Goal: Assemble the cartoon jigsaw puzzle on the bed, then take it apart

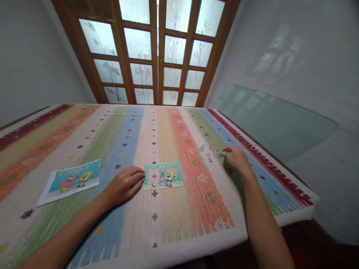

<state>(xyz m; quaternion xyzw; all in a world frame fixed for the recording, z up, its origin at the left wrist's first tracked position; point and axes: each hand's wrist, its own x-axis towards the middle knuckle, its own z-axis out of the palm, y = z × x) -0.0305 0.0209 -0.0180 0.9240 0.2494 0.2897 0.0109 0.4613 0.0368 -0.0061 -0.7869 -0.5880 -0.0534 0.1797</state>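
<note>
- Table under a striped cloth [174,224]; everything sits on its near half.
- Part-built puzzle [162,175]: flat, about mid-width, nearer the near edge than the far one. Long axis runs left-right, parallel to the near edge. The frame is closed all round, there's an empty window in the left half, and the cartoon figures are filled in centre-right.
- Left hand [125,185]: palm down on the cloth, fingers loosely curled, holding nothing. Fingertips touch the puzzle's left edge, or near enough; a thin gap can't be ruled out.
- Loose pieces [209,151]: small scatter on the orange/green stripes, beyond and to the right of the puzzle, towards the right edge and well apart from it.
- Right hand [238,157]: at the right end of the scatter, fingers pointing left into it, fingertips down among the pieces. Slightly blurred, so I can't tell whether the thumb and finger have closed on a piece or are just touching.
- Key geometry: the scatter lies right and farther out from the puzzle. The right hand is on it, the left hand is at the opposite side of the puzzle, and the puzzle lies between the two hands.
- Reference print [73,181]: same cartoon, flat near the left edge, tilted a bit, left of the left hand and untouched.
- Background: frosted-glass wooden doors [157,52] past the far edge, and a glass sheet [275,123] leaning on the right wall.
</note>
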